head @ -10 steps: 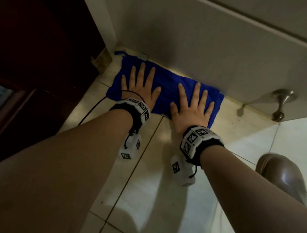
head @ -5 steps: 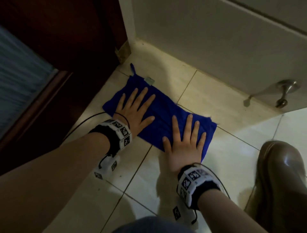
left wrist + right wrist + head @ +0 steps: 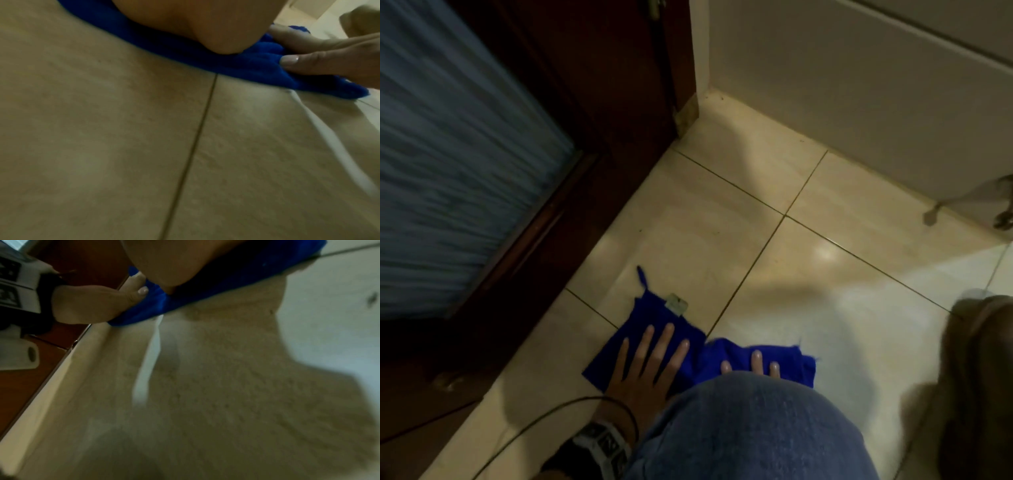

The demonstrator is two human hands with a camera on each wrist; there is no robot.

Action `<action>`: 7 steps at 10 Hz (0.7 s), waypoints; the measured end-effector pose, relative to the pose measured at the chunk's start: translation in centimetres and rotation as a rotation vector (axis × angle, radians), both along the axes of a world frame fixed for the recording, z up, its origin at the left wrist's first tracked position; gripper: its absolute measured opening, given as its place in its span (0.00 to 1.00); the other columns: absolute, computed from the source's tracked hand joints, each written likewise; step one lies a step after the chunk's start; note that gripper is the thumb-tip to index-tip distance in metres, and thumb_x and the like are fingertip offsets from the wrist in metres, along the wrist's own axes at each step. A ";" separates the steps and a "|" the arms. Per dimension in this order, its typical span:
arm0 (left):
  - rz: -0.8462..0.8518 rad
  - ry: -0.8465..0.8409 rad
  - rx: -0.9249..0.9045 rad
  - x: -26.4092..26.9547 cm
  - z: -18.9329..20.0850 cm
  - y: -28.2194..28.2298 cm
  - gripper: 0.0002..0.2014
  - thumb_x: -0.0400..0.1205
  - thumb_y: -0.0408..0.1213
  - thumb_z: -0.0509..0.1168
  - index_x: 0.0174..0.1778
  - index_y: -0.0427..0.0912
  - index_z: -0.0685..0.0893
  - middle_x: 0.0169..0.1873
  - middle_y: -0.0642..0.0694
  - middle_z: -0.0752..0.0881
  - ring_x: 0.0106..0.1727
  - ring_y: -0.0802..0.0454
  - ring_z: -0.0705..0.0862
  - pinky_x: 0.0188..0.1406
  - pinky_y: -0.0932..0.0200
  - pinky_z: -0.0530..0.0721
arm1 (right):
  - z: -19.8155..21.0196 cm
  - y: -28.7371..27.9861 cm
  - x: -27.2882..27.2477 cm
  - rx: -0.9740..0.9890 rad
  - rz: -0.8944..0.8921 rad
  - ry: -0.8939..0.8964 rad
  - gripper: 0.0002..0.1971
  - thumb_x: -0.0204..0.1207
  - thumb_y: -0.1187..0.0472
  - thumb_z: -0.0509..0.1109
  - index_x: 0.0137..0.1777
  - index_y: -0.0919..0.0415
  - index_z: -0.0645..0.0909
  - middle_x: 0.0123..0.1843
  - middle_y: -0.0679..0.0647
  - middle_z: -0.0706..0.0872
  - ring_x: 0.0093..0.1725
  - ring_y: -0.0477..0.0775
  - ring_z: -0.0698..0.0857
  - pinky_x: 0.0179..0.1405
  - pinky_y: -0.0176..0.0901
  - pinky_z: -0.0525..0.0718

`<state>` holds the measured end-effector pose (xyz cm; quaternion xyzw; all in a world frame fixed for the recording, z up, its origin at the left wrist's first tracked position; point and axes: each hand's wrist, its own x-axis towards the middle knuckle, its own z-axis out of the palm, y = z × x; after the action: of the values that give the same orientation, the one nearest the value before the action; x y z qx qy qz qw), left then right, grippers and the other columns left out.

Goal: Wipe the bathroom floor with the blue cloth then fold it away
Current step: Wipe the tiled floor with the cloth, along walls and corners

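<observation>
The blue cloth [image 3: 697, 356] lies on the beige tiled floor [image 3: 825, 308], bunched slightly in the middle, with a loop and a small label at its far corner. My left hand [image 3: 650, 359] presses flat on its left half, fingers straight and spread. My right hand [image 3: 753, 363] presses on the right half; only its fingertips show past my knee in jeans [image 3: 739, 431]. In the left wrist view my left hand's palm heel [image 3: 195, 24] sits on the cloth [image 3: 246, 68] beside the right hand's fingers [image 3: 329, 55]. The right wrist view shows the left hand [image 3: 92, 305] flat on the cloth [image 3: 205, 288].
A dark wooden door frame [image 3: 571, 212] with a frosted glass panel [image 3: 448, 164] runs along the left. A white door [image 3: 859, 96] with a metal doorstop [image 3: 1003, 212] stands at the back. A brown shoe [image 3: 983, 377] is at the right. A black cable [image 3: 534, 421] trails from my left wrist.
Both hands have dragged the cloth back from the white door toward me across the tiles. The cloth has bunched in the middle, and my knee now covers most of the right hand.
</observation>
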<state>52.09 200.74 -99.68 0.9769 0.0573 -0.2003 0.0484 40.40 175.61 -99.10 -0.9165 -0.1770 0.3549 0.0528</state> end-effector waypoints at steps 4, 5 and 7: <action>0.085 -0.050 -0.026 5.3 0.8 -0.4 0.39 0.80 0.64 0.48 0.86 0.52 0.50 0.86 0.44 0.54 0.84 0.38 0.54 0.77 0.32 0.49 | 1.3 6.2 22.2 0.107 -0.042 -0.185 0.34 0.80 0.29 0.35 0.85 0.37 0.50 0.85 0.54 0.60 0.80 0.66 0.61 0.76 0.69 0.52; 0.091 -0.023 -0.042 9.3 1.0 0.1 0.39 0.80 0.61 0.48 0.86 0.51 0.50 0.85 0.43 0.54 0.83 0.37 0.57 0.77 0.33 0.46 | 1.5 6.6 25.8 0.076 -0.083 -0.239 0.32 0.82 0.33 0.38 0.85 0.37 0.51 0.88 0.53 0.54 0.85 0.62 0.55 0.81 0.64 0.46; 0.125 -0.008 -0.025 20.5 1.5 1.6 0.35 0.80 0.67 0.29 0.77 0.60 0.20 0.79 0.53 0.20 0.82 0.45 0.28 0.78 0.35 0.31 | 1.4 7.2 32.6 0.054 -0.145 -0.298 0.32 0.80 0.34 0.36 0.83 0.32 0.33 0.86 0.47 0.27 0.85 0.56 0.31 0.81 0.62 0.30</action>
<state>72.58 202.37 -98.16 0.9715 0.1154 -0.1937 0.0730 73.03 182.76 -97.74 -0.9676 -0.1256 0.2053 0.0760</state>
